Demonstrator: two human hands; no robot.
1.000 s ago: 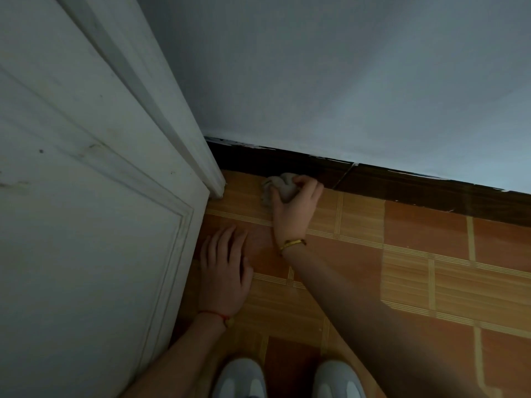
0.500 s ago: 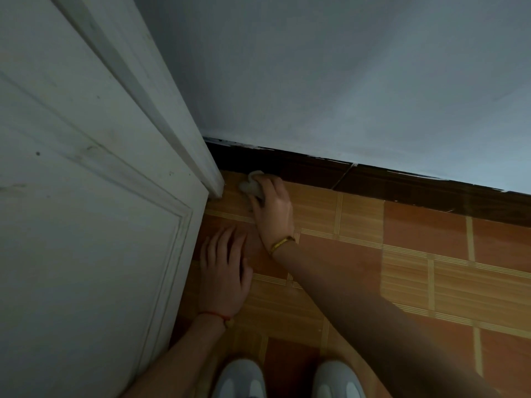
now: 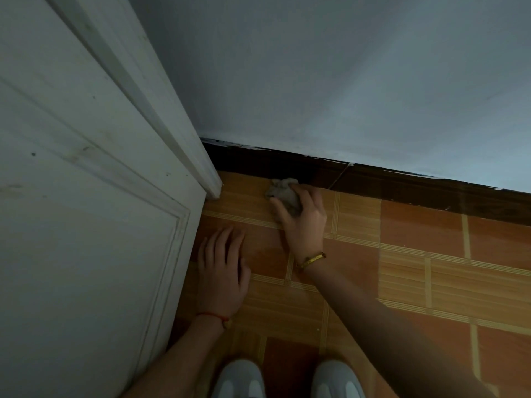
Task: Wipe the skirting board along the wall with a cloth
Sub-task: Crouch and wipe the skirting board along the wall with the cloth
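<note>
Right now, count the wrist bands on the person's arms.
2: a gold bangle on the right wrist, a red string bracelet on the left wrist.

a single view is given, taken from a wide-angle camera worn on the head. the scene is looked down on steeply and forward, from close above the tiled floor (image 3: pixel 402 254). the shoes (image 3: pixel 238 380) are caught at the near edge, the skirting board (image 3: pixel 402 185) and wall (image 3: pixel 344 81) at the far side, a white door (image 3: pixel 71 225) on the left. straight lines are bent toward the edges. no second view is supplied.
</note>
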